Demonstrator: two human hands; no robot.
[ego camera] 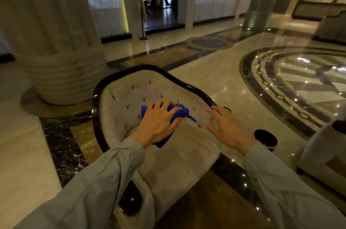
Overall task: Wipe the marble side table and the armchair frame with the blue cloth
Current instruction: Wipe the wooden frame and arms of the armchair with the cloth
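Over armchair (149,108): left hand (159,123) gripping blue cloth (179,113), right hand (227,130) empty, spread; next, wipe dark frame (189,84) at one o'clock.

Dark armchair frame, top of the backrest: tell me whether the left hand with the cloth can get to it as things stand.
Probably yes. The left hand holds the blue cloth over the tufted backrest, and nothing lies between it and the dark frame above.
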